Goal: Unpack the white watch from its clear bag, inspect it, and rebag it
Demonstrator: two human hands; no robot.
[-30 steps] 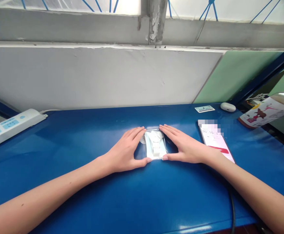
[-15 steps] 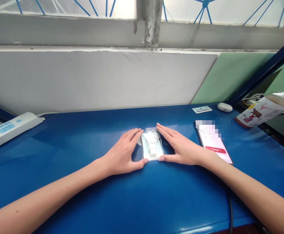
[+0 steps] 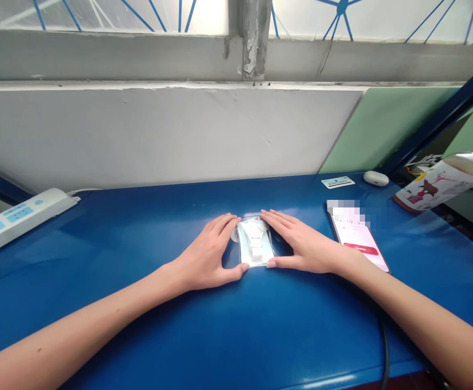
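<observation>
A small clear plastic packet lies flat on the blue tabletop, with a white object on a pale card inside. What the white object is, I cannot tell. To its left rests my left hand, thumb spread from the outstretched fingers, with the tips at the packet's left corners. My right hand mirrors it on the other side, its thumb by the near right corner and its fingertips by the far edge. Neither hand is wrapped around the packet.
Right of my hands lies a lit phone. Behind it are a small card and a white earbud case. A labelled bottle leans at the far right. A power strip sits left, and a dark cable hangs near the front edge.
The view has shifted slightly, bringing a dark cord into sight at the power strip. Both hands keep nearly the same pose around the packet.
</observation>
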